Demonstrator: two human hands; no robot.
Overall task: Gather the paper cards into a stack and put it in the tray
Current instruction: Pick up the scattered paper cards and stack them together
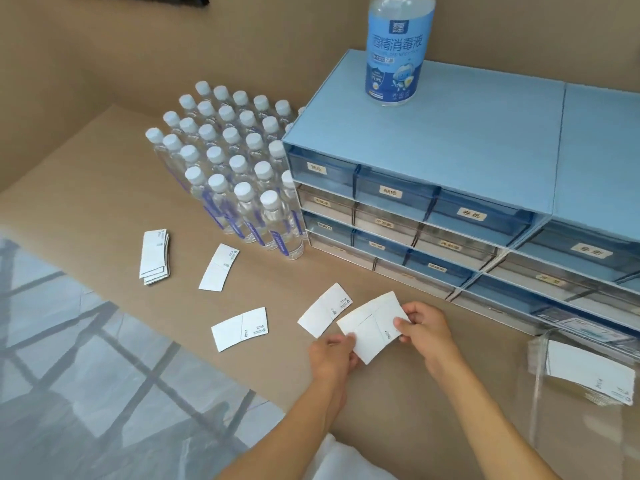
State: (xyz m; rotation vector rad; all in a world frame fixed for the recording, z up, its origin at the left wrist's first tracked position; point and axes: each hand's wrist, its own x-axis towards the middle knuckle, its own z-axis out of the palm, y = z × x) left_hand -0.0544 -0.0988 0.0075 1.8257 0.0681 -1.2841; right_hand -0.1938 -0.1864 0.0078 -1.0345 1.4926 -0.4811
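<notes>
White paper cards lie scattered on the brown table. Both hands hold a small bunch of cards (372, 325) just above the table: my left hand (332, 351) pinches its near left corner, my right hand (424, 323) its right edge. One loose card (323, 310) lies just left of the bunch, another (240, 329) farther left, a third (218, 268) beyond it. A thicker pile of cards (154, 256) rests at the far left. The clear plastic tray (540, 348) sits at the right edge with cards (588, 372) inside it.
A block of several small clear bottles with white caps (228, 168) stands behind the cards. A blue drawer cabinet (450, 161) fills the right, with a large disinfectant bottle (398, 50) on top. The table's front edge (166, 336) drops to a grey tiled floor at left.
</notes>
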